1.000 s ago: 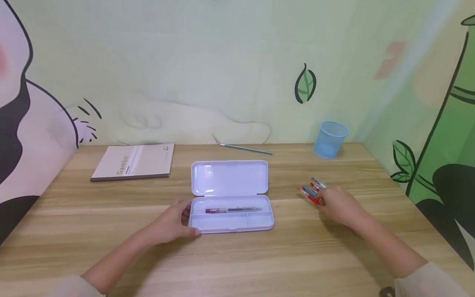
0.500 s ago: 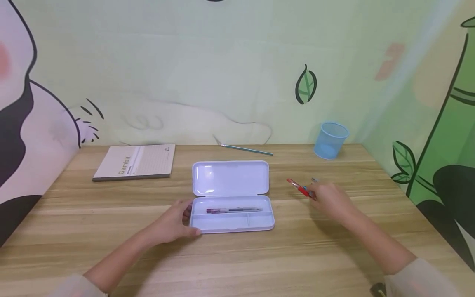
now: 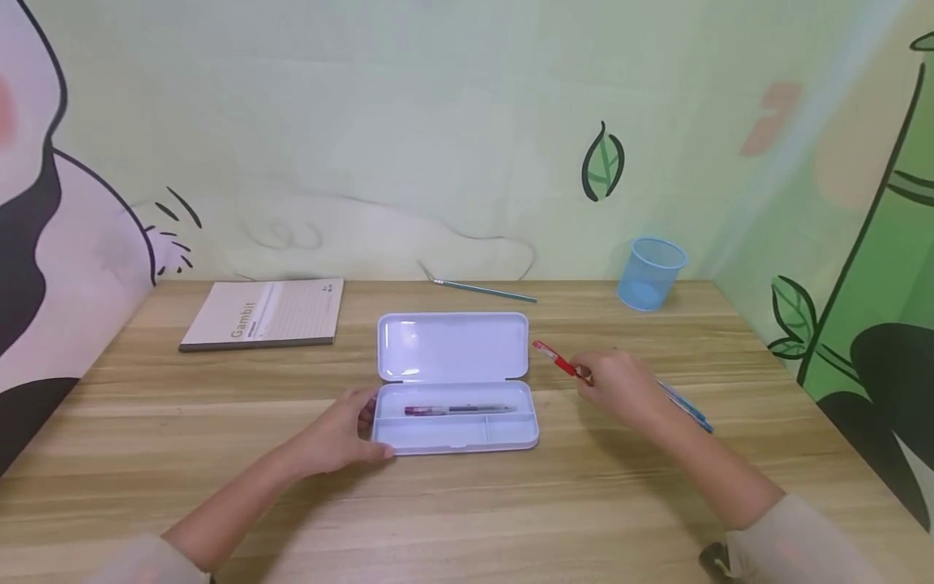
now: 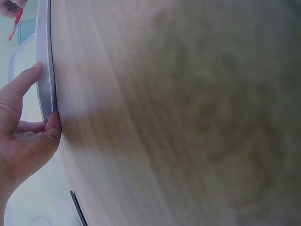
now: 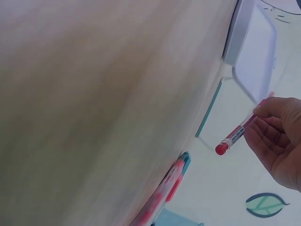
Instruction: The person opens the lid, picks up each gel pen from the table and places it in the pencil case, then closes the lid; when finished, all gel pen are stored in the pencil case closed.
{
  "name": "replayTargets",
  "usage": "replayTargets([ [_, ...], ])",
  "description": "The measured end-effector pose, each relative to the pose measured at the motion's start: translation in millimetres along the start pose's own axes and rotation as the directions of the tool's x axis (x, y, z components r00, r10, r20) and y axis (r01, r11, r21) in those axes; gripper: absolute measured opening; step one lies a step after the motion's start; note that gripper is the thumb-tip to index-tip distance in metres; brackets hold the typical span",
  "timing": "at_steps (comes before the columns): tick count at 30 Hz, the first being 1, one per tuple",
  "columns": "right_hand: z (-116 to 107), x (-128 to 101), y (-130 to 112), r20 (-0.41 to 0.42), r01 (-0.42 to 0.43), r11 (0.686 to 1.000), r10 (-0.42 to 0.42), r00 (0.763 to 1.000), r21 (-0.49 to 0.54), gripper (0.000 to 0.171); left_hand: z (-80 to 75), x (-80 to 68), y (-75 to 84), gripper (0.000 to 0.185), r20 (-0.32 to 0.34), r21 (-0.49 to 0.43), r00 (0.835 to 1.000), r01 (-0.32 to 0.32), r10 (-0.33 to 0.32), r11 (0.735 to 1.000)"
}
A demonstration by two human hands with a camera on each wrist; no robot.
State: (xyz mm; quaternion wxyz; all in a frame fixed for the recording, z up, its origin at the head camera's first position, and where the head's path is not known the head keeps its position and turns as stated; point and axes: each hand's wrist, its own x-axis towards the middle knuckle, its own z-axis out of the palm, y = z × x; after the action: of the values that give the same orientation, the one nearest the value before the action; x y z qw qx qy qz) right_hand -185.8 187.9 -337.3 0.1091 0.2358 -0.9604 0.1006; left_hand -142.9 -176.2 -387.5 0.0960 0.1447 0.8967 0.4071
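A slim red plastic pen (image 3: 556,359) is pinched in the right hand (image 3: 620,383) just right of the glossy white rectangular pencil case (image 3: 454,381), lying open on the wood-grain worktop (image 3: 467,503). The left hand (image 3: 339,434) grips the case's left end, thumb and fingers curled round it. Half a second ago the pen was farther right, near the remaining pens (image 3: 686,405); a dark pen (image 3: 458,410) rests inside the case.

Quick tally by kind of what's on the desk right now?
pens: 3 in view: pen in the case, red pen in the right hand, blue pen behind it; more may be hidden
pencil: 1
pencil case: 1
notebook: 1
mesh cup: 1
total: 7
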Motion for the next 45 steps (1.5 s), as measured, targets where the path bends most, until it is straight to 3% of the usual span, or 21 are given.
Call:
replayTargets([
  [7, 2.2, 11.1, -17.5, 0.008, 0.006, 0.999, -0.006, 1.000, 0.034, 0.021, -0.9, 0.5, 1.2, 0.079, 0.004, -0.005, 1.000, -0.007, 0.007, 1.000],
  [17, 9.4, 27.1, -43.8, 0.022, 0.146, 0.989, -0.146, 0.989, 0.018, 0.018, -1.8, -2.3, 4.3, 0.080, 0.008, -0.009, 1.000, 0.017, -0.017, 1.000],
  [26, 18.3, 38.1, -63.9, 0.044, 0.251, 0.968, -0.251, 0.967, 0.013, 0.017, -0.9, -1.2, 1.4, 0.080, 0.004, -0.006, 1.000, -0.007, 0.007, 1.000],
  [45, 36.7, 55.4, -90.2, 0.193, 0.306, 0.952, -0.304, 0.933, 0.016, 0.019, -0.8, -1.2, 2.5, 0.079, 0.003, 0.002, 1.000, 0.002, -0.002, 1.000],
])
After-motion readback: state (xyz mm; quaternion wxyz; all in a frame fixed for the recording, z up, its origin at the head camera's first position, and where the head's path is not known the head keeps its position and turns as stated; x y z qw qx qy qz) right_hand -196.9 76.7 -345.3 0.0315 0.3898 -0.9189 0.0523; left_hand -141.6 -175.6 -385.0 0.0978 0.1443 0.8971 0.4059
